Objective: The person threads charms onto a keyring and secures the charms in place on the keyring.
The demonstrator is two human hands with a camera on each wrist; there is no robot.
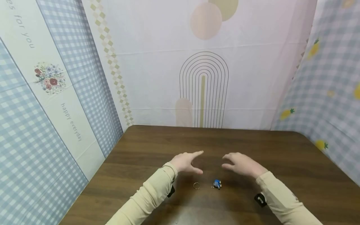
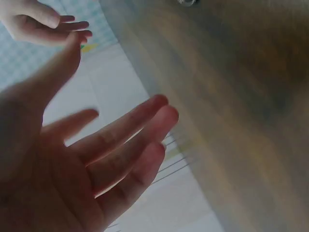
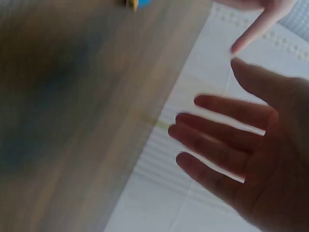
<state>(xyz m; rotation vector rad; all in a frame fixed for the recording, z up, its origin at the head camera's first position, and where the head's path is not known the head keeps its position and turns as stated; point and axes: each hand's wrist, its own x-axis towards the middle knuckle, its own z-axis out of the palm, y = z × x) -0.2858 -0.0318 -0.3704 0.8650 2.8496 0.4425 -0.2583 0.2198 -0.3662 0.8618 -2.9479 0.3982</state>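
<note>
In the head view my left hand (image 1: 186, 162) hovers over the brown table with its fingers extended and thumb spread, holding nothing. Facing it, my right hand (image 1: 242, 164) is also raised, with relaxed fingers and nothing in it. Between and nearer than the hands, a thin metal ring (image 1: 196, 186) lies on the wood at the left. To its right is a small blue figurine (image 1: 217, 183) with a bit of metal beside it. The left wrist view catches only the ring's edge (image 2: 187, 2); the right wrist view shows a sliver of the blue figurine (image 3: 143, 3).
The brown wooden table (image 1: 135, 140) has rounded far corners. Behind it hangs a white printed cloth (image 1: 157, 78), with blue checked cloths at the left (image 1: 84, 62) and right (image 1: 320, 93). A black wrist strap piece (image 1: 260, 200) shows under the right sleeve.
</note>
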